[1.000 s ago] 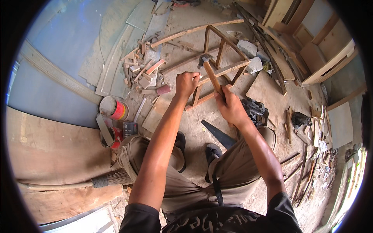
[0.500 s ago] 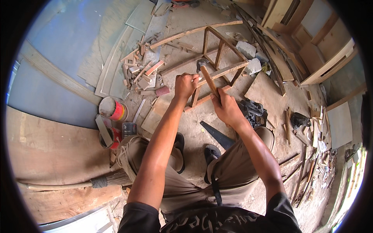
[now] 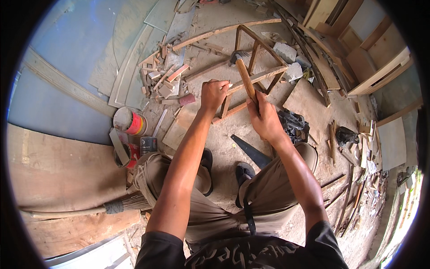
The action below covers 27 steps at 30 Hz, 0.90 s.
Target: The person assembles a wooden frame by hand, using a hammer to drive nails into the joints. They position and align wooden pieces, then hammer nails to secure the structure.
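Note:
My right hand [image 3: 265, 117] is wrapped round the wooden handle of a hammer [image 3: 246, 76], whose dark head points away from me over a wooden frame [image 3: 260, 77]. The frame is a small box of thin brown bars standing on the floor. At its near left corner my left hand [image 3: 213, 95] is closed in a pinch. A small pale bit shows at its fingertips, too small to name. Between my feet and the frame lies a dark handsaw blade [image 3: 251, 151], its handle end hidden by my right leg.
Wood offcuts [image 3: 165, 83] are heaped left of the frame. Paint cans [image 3: 129, 121] stand by my left knee, with a broom [image 3: 127, 204] below. Black plastic bags [image 3: 293, 126] and concrete lumps [image 3: 285, 53] lie to the right. Glass sheets [image 3: 134, 67] lean at left; a wooden cabinet [image 3: 376, 58] stands far right.
My right hand and the hammer have shifted a little up and to the right, the hammer head farther from my left hand. My left hand keeps its pinch at the frame's corner.

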Each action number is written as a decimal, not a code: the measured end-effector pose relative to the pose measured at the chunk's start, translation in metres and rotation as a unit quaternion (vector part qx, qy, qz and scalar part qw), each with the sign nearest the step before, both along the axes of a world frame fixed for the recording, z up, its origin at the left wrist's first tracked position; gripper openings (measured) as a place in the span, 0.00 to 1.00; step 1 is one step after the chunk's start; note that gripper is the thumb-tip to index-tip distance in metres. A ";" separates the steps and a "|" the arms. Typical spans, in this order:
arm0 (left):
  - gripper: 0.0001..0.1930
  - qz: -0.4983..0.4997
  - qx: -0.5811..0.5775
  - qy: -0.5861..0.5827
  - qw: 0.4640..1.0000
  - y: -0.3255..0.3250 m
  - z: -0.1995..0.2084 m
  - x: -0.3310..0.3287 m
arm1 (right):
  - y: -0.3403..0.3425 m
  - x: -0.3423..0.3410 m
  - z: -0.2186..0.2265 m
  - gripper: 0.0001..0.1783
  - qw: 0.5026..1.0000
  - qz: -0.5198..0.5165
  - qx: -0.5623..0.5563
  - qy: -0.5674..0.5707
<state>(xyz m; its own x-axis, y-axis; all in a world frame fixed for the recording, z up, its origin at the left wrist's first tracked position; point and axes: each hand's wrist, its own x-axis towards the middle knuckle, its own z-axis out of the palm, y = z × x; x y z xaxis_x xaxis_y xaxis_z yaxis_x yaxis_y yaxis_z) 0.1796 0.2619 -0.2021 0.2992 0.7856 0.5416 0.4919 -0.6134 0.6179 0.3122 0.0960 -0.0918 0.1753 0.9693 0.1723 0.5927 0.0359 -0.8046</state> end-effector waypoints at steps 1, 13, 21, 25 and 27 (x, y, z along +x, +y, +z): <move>0.08 0.000 0.006 -0.003 1.000 0.001 0.000 0.000 | 0.000 0.000 -0.004 0.14 1.000 0.001 -0.009 -0.003; 0.08 -0.007 0.079 0.063 0.995 -0.002 0.001 0.000 | -0.002 0.007 -0.014 0.16 0.999 0.027 -0.010 -0.017; 0.08 -0.010 0.093 0.070 0.993 -0.002 0.002 0.002 | -0.005 0.006 -0.012 0.17 1.000 0.011 -0.006 -0.010; 0.05 -0.010 0.092 0.040 0.995 -0.002 0.000 0.004 | -0.004 0.008 -0.007 0.18 1.000 0.005 0.011 -0.006; 0.05 -0.004 0.092 0.052 0.994 -0.003 0.000 0.004 | -0.005 0.005 -0.005 0.19 1.000 0.001 0.014 0.003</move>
